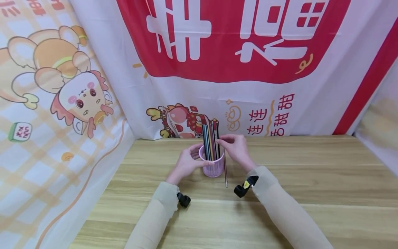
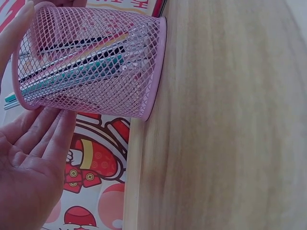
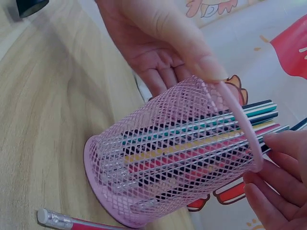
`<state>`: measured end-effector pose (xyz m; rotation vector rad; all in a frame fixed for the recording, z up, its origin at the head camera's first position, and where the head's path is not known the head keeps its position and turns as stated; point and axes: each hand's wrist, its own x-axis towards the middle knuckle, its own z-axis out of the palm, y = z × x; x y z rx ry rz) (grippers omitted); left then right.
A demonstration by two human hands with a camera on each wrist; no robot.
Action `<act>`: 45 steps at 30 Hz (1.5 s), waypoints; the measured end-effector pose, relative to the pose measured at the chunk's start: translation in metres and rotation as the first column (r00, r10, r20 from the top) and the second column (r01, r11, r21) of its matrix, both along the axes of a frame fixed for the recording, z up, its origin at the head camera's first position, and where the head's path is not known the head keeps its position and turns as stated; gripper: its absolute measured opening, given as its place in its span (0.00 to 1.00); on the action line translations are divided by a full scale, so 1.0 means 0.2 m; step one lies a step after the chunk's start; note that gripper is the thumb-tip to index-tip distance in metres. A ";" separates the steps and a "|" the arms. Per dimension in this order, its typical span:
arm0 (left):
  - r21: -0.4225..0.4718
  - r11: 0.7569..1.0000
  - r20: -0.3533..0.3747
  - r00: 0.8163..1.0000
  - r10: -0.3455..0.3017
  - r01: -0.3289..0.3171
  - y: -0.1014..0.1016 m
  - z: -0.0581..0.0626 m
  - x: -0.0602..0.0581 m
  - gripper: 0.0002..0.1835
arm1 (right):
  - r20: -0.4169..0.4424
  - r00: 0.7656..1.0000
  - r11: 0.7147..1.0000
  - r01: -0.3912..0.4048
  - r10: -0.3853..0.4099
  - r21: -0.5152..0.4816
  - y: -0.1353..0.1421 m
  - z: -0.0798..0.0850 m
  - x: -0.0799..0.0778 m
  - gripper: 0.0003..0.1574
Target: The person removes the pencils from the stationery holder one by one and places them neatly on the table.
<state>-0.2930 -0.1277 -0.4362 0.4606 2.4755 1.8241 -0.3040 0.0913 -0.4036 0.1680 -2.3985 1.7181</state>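
In the head view a pink mesh pencil holder (image 1: 214, 170) stands upright on the table, with several pencils (image 1: 209, 141) in it. They are black, teal, yellow and red, with clear tips at the bottom. My left hand (image 1: 187, 160) grips the holder from the left, thumb over the near rim and fingers round the far side. My right hand (image 1: 235, 148) is at the right rim, thumb and forefinger pinching a dark pencil (image 3: 300, 124); its other fingers lie along the outside of the mesh. Beside the holder lies a single red pencil (image 1: 226, 169) with a whitish end.
The wooden table (image 1: 311, 173) ends at a printed cloth backdrop (image 1: 192, 93) just behind the holder. Another printed cloth (image 1: 46, 103) borders it on the left. Each wrist carries a black camera mount (image 1: 242, 190).
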 end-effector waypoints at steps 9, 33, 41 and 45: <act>0.004 1.000 0.001 1.000 -0.004 0.004 0.00 0.00 0.01 0.48 | -0.077 0.996 0.988 0.040 -0.052 -0.147 0.03 0.09 0.02 0.17; 0.002 1.000 0.005 1.000 0.010 -0.010 0.00 0.00 0.00 0.47 | -0.182 0.971 0.920 0.074 -0.154 -0.384 0.17 0.22 0.05 0.24; -0.009 1.000 0.004 1.000 0.004 -0.004 0.01 0.01 0.00 0.48 | -0.151 0.972 0.908 0.103 -0.178 -0.407 0.22 0.19 0.04 0.24; -0.014 1.000 0.002 1.000 0.005 -0.005 0.01 0.01 0.00 0.48 | -0.140 0.975 0.911 0.105 -0.174 -0.399 0.24 0.19 0.03 0.22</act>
